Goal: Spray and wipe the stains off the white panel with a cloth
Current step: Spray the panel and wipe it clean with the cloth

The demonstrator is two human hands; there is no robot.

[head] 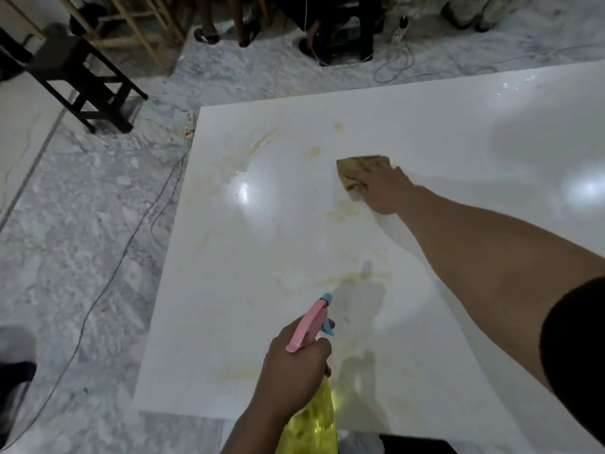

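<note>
A large glossy white panel lies flat and fills the middle and right of the view. Yellowish stains smear its far left part, its middle and its near edge. My right hand presses a yellow-brown cloth flat on the panel, past the middle. My left hand grips a spray bottle with a yellow body and a pink and blue head, nozzle aimed over the panel's near part.
Grey marble floor surrounds the panel. A dark cable runs across it to a power strip at the panel's far left corner. A dark wooden stool stands far left. Feet and more cables lie beyond the far edge.
</note>
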